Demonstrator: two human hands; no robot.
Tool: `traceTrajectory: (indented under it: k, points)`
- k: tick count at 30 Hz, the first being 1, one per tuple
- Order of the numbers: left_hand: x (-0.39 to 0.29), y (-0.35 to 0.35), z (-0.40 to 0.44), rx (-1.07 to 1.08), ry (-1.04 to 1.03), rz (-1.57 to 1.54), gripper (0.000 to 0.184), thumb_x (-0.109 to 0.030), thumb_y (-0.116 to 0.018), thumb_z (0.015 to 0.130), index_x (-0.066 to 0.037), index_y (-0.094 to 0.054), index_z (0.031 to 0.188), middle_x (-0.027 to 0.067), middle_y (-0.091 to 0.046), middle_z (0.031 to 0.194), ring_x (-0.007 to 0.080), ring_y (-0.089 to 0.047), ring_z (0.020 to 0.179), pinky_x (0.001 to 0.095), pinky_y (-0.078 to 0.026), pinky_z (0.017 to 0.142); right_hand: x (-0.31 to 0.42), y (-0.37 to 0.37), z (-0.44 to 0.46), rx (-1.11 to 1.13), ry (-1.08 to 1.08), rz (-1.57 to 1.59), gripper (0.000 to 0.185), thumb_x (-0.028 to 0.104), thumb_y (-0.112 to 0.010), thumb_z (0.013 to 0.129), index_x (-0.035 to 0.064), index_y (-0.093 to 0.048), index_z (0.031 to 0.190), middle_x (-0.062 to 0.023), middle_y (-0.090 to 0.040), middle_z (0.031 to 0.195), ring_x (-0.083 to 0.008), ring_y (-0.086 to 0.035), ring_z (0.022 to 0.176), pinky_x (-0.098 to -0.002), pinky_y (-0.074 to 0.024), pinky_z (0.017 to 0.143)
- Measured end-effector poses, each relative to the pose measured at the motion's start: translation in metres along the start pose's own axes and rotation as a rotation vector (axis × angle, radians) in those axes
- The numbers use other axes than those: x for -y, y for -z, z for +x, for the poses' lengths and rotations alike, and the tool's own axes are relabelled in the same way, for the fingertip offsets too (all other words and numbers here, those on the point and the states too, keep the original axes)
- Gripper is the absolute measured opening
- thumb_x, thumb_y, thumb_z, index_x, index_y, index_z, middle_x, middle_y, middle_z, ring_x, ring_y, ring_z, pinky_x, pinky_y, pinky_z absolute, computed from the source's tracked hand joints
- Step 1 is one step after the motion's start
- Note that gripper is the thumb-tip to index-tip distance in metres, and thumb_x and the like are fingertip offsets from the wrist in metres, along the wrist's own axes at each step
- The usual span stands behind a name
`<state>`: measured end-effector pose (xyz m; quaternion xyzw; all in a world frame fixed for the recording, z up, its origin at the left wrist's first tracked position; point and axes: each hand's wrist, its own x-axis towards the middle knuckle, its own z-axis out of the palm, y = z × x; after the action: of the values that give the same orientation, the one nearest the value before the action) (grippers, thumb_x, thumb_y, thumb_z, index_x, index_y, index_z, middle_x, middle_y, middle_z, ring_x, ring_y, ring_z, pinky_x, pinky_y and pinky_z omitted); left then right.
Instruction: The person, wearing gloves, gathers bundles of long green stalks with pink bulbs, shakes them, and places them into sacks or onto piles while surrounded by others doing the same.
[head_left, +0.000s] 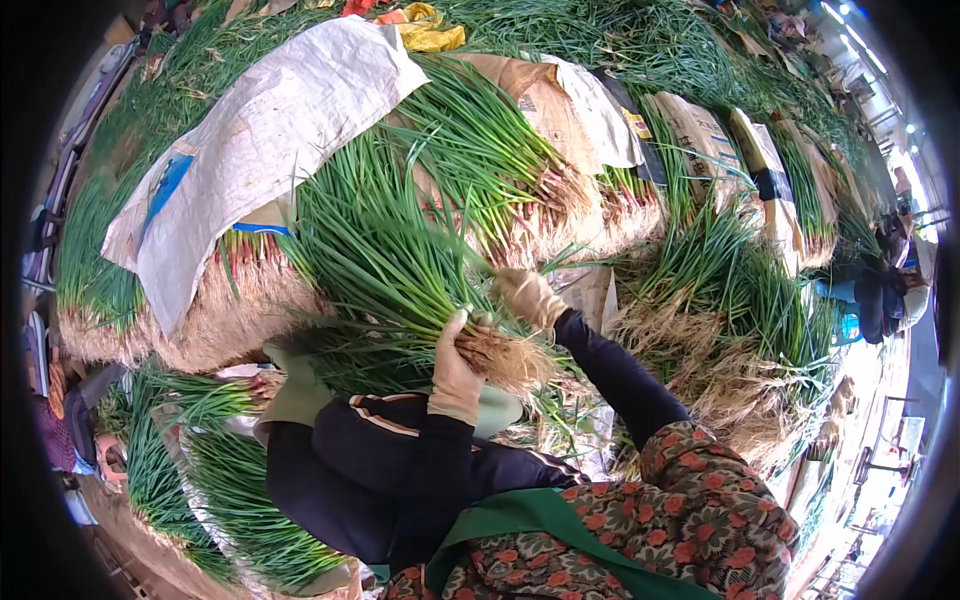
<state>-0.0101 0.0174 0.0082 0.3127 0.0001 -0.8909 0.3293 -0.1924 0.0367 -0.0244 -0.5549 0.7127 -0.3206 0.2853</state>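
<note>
Steady the green onion bunch (418, 285) just above its roots (518, 364).
Your left hand (457, 372) clamps its fingers around it; your right hand (530, 298) curls alongside, its hold unclear.

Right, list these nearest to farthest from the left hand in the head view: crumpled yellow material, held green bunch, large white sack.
From the left hand:
1. Held green bunch: in its grasp.
2. Large white sack: upper left, draped over other bunches.
3. Crumpled yellow material: top, beyond the sack.
</note>
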Motion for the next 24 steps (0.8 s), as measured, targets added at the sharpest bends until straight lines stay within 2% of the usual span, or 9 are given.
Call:
traceTrajectory:
  k: [3, 5, 7, 8, 10, 13, 17, 21, 24]
  points:
    - [-0.007, -0.011, -0.009, 0.086, -0.083, -0.107, 0.024, -0.019, -0.052, 0.088, -0.005, -0.056, 0.107, 0.0100, -0.062, 0.099, 0.0225, -0.059, 0.097, 0.0452, -0.046, 0.091, -0.017, 0.021, 0.030, 0.039, -0.226, -0.368, 0.035, 0.035, -0.053, 0.088, 0.0073, -0.062, 0.107, -0.0144, -0.067, 0.086, -0.0250, -0.065, 0.079, -0.0396, -0.0497, 0.072]
    - [-0.012, -0.019, -0.012, 0.124, -0.145, -0.184, 0.025, -0.018, -0.052, 0.088, -0.004, -0.056, 0.109, 0.0107, -0.062, 0.104, 0.0236, -0.058, 0.100, 0.0482, -0.044, 0.093, -0.009, 0.036, 0.061, 0.544, -0.377, -0.670, 0.038, 0.032, -0.046, 0.092, 0.0077, -0.056, 0.119, -0.0141, -0.063, 0.106, -0.0252, -0.062, 0.096, -0.0406, -0.0481, 0.080]
    - [-0.012, -0.017, -0.007, 0.085, -0.095, -0.216, 0.027, -0.019, -0.052, 0.088, -0.004, -0.056, 0.110, 0.0114, -0.062, 0.106, 0.0252, -0.058, 0.103, 0.0502, -0.043, 0.095, -0.067, 0.027, 0.090, 0.318, -0.037, -1.061, 0.039, 0.024, -0.042, 0.093, 0.0075, -0.047, 0.128, -0.0116, -0.053, 0.127, -0.0231, -0.054, 0.111, -0.0371, -0.0457, 0.087]
    - [-0.009, -0.013, -0.002, 0.058, -0.062, -0.237, 0.027, -0.019, -0.052, 0.089, -0.004, -0.056, 0.110, 0.0113, -0.062, 0.106, 0.0255, -0.058, 0.103, 0.0502, -0.043, 0.095, -0.021, 0.056, 0.099, 0.368, -0.268, -0.956, 0.038, 0.016, -0.041, 0.092, 0.0064, -0.044, 0.128, -0.0091, -0.045, 0.134, -0.0210, -0.046, 0.119, -0.0346, -0.0443, 0.089]
    - [-0.005, -0.013, 0.002, 0.039, -0.039, -0.168, 0.022, -0.020, -0.051, 0.089, -0.006, -0.057, 0.104, 0.0100, -0.060, 0.114, 0.0256, -0.056, 0.108, 0.0504, -0.042, 0.096, -0.117, 0.034, 0.131, -0.165, 0.062, -0.990, 0.032, 0.022, -0.048, 0.089, 0.0078, -0.051, 0.117, -0.0102, -0.055, 0.117, -0.0262, -0.057, 0.102, -0.0386, -0.0482, 0.077]
    - [-0.006, -0.008, 0.007, 0.032, 0.015, -0.155, 0.022, -0.020, -0.051, 0.089, -0.005, -0.058, 0.103, 0.0105, -0.061, 0.112, 0.0262, -0.057, 0.106, 0.0500, -0.042, 0.095, -0.076, 0.037, 0.136, -0.077, -0.179, -1.039, 0.019, 0.016, -0.053, 0.082, 0.0096, -0.059, 0.099, -0.0122, -0.064, 0.090, -0.0252, -0.065, 0.081, -0.0395, -0.0503, 0.065]
    - [-0.007, -0.016, 0.006, -0.027, 0.037, -0.153, 0.022, -0.019, -0.051, 0.089, -0.004, -0.059, 0.104, 0.0112, -0.062, 0.109, 0.0257, -0.059, 0.103, 0.0458, -0.044, 0.094, -0.042, 0.031, 0.112, 0.104, -0.142, -0.681, 0.025, 0.027, -0.057, 0.086, 0.0044, -0.061, 0.097, -0.0110, -0.066, 0.080, -0.0234, -0.065, 0.070, -0.0362, -0.0510, 0.058]
    - [-0.003, -0.010, 0.014, -0.040, 0.137, -0.070, 0.024, -0.019, -0.052, 0.089, -0.002, -0.059, 0.104, 0.0125, -0.063, 0.104, 0.0245, -0.060, 0.100, 0.0411, -0.048, 0.089, 0.013, 0.015, 0.051, 0.359, -0.408, 0.658, 0.041, 0.038, -0.065, 0.082, 0.0007, -0.060, 0.100, -0.0060, -0.062, 0.072, -0.0142, -0.058, 0.063, -0.0289, -0.0481, 0.052]
    - [0.000, -0.012, 0.010, 0.018, 0.198, 0.040, 0.023, -0.019, -0.053, 0.088, -0.002, -0.059, 0.101, 0.0102, -0.064, 0.094, 0.0227, -0.061, 0.087, 0.0374, -0.050, 0.081, 0.060, 0.023, 0.028, 0.484, -0.609, 0.420, 0.036, 0.032, -0.062, 0.086, -0.0010, -0.058, 0.100, -0.0085, -0.061, 0.080, -0.0123, -0.058, 0.066, -0.0235, -0.0473, 0.052]
